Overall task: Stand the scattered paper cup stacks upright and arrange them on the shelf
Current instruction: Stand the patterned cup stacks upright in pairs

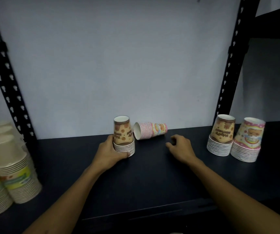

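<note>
The dark shelf (152, 179) lay bare at lower centre, its front edge close. At mid-frame the left hand (109, 153) gripped an upright brown-printed paper cup stack (123, 135); a nudge could topple it. The right hand (180, 146) hovered loosely curled, holding nothing. Beyond, the pink striped paper cup stack (150, 130) lay sideways, likely to roll.

Bare shelf (152, 179) front; toppled pink stack (150, 130) behind.
</note>
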Tool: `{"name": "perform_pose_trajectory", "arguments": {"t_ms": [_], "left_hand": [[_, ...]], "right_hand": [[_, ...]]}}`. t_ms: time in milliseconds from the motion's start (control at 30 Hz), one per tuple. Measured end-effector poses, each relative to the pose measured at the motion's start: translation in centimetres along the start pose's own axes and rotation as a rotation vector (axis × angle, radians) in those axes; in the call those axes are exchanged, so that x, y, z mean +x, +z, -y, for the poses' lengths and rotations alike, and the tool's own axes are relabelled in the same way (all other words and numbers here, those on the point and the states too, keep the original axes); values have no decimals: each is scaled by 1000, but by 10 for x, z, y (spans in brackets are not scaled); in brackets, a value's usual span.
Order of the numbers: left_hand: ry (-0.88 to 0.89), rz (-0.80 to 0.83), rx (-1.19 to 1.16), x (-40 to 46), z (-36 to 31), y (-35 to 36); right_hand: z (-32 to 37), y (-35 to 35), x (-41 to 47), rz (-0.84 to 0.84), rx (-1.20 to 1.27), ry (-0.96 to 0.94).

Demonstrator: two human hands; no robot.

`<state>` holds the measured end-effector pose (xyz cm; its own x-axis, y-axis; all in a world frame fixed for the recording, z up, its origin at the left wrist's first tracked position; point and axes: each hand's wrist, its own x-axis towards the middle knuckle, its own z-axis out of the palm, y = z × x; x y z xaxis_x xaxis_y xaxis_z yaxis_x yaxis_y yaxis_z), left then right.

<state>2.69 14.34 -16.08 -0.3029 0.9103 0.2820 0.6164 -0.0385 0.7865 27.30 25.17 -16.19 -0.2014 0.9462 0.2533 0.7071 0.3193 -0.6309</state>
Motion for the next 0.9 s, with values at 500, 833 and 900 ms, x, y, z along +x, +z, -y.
{"name": "perform_pose_trajectory", "arguments": {"t_ms": [500,833,900], "left_hand": [[-137,-127,111,55,19,4],[-121,-119,5,65,32,1],[-113,-119,-6,64,31,1]], "right_hand": [[67,51,46,-18,93,351],[82,85,61,-324,308,483],[82,88,59,-341,478,390]]}}
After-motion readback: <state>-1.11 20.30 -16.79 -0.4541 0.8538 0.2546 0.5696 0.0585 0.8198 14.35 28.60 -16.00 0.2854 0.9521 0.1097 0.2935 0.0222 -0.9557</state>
